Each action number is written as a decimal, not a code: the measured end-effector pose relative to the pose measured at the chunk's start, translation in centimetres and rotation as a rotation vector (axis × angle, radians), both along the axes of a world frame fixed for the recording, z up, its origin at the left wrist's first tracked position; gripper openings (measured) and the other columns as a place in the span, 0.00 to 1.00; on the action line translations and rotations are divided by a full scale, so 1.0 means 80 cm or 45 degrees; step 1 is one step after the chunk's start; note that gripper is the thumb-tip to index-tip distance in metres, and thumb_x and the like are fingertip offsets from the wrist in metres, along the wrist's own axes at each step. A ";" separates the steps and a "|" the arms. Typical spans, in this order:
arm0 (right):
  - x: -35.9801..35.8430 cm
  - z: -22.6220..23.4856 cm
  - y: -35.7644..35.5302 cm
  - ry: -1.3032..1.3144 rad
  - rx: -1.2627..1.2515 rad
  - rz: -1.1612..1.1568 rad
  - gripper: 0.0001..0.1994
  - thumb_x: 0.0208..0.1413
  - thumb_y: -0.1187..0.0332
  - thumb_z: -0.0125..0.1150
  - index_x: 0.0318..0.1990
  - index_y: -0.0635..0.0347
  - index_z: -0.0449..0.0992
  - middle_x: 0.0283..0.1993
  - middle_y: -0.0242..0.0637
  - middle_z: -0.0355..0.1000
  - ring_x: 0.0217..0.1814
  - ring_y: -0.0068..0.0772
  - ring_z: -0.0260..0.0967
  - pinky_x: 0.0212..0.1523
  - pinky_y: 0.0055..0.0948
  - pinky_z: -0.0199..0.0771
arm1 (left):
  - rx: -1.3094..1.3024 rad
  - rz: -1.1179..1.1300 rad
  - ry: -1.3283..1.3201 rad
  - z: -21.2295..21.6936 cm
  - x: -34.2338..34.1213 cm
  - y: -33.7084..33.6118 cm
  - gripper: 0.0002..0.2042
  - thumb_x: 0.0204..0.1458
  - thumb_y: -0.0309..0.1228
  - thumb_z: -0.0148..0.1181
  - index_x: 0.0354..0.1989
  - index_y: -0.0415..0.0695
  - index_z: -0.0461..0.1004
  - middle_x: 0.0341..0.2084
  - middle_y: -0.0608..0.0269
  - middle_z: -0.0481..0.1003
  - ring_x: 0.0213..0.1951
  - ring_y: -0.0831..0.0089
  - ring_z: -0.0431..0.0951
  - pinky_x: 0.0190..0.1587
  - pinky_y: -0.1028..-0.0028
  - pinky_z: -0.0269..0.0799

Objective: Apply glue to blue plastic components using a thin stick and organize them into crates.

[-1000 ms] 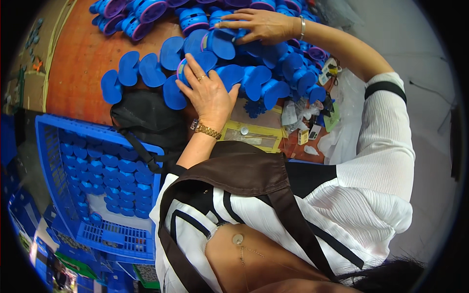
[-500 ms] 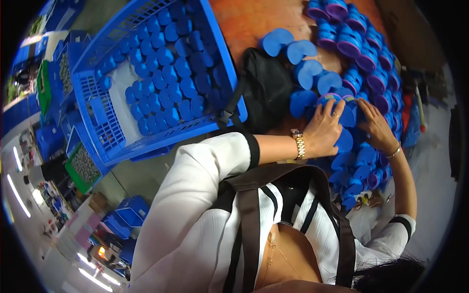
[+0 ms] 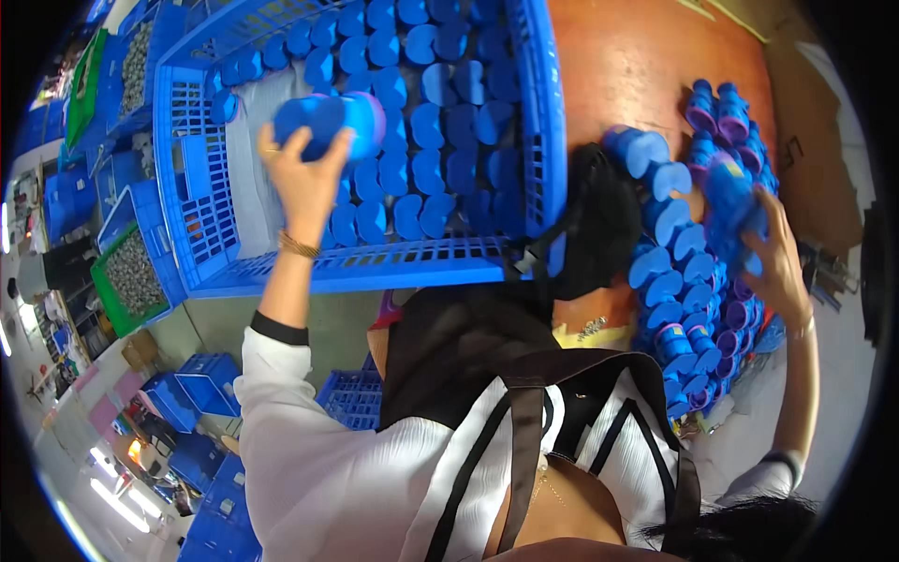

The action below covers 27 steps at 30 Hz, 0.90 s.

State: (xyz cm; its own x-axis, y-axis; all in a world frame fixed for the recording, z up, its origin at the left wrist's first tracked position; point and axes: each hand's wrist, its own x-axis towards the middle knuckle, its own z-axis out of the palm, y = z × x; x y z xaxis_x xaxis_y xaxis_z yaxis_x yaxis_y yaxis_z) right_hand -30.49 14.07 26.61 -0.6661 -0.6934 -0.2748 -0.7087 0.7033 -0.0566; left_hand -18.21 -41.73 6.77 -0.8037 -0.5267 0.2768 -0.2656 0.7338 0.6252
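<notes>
The left hand [image 3: 304,183] is raised over the big blue plastic lattice crate [image 3: 201,201] on the left, fingers curled around one blue heart-shaped plastic container with a purple rim [image 3: 330,122], gripping it from below. Inside the crate, blue heart-shaped pieces [image 3: 440,140] lie flat in close rows filling its right half; they are too many and too tightly packed to count exactly, several dozen at least. The crate's left part shows bare lattice floor.

On the right, the right hand [image 3: 773,258] rests on a heap of the same blue containers [image 3: 684,272] on the orange-brown bench [image 3: 637,66], fingers closed around one blue container [image 3: 730,201] at the heap's far side. A black bag [image 3: 599,225] lies between crate and heap. Further blue crates [image 3: 201,389] stand on the floor near the lower left, and two green bins of small pieces [image 3: 131,272] sit at the far left.
</notes>
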 end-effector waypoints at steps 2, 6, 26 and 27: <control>-0.054 -0.019 -0.133 -0.053 -0.046 0.292 0.20 0.24 0.77 0.68 0.34 0.66 0.75 0.64 0.57 0.53 0.67 0.61 0.51 0.63 0.48 0.56 | -0.117 0.215 -0.025 -0.029 -0.016 -0.079 0.29 0.35 0.48 0.73 0.35 0.32 0.77 0.57 0.30 0.55 0.60 0.44 0.57 0.59 0.57 0.58; -0.139 -0.146 -0.478 -0.119 -0.326 0.755 0.21 0.30 0.71 0.71 0.40 0.54 0.78 0.68 0.48 0.49 0.70 0.49 0.49 0.66 0.45 0.54 | -0.352 0.476 -0.157 -0.121 -0.010 -0.212 0.32 0.35 0.52 0.70 0.37 0.31 0.78 0.55 0.32 0.57 0.57 0.45 0.59 0.59 0.55 0.57; -0.143 -0.446 -0.979 -0.066 0.086 1.610 0.33 0.18 0.68 0.79 0.44 0.57 0.79 0.69 0.43 0.46 0.67 0.47 0.52 0.57 0.39 0.70 | 0.009 0.400 -0.408 -0.250 -0.045 -0.240 0.28 0.37 0.50 0.66 0.37 0.33 0.79 0.53 0.33 0.58 0.51 0.39 0.66 0.48 0.51 0.70; -0.143 -0.450 -0.985 -0.066 0.083 1.610 0.33 0.18 0.68 0.79 0.44 0.57 0.79 0.69 0.43 0.46 0.67 0.47 0.52 0.57 0.39 0.70 | 0.092 0.416 -0.482 -0.251 -0.046 -0.242 0.28 0.37 0.50 0.66 0.36 0.33 0.78 0.53 0.33 0.58 0.50 0.40 0.66 0.48 0.50 0.71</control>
State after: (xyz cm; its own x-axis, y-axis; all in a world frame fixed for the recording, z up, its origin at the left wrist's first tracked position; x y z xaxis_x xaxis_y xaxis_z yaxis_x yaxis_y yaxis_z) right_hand -41.96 -64.70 -9.38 0.4615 -0.8200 -0.3385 -0.8838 -0.4580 -0.0953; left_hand -21.86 -61.09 -13.31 -0.6304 -0.7748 -0.0485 -0.6923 0.5329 0.4865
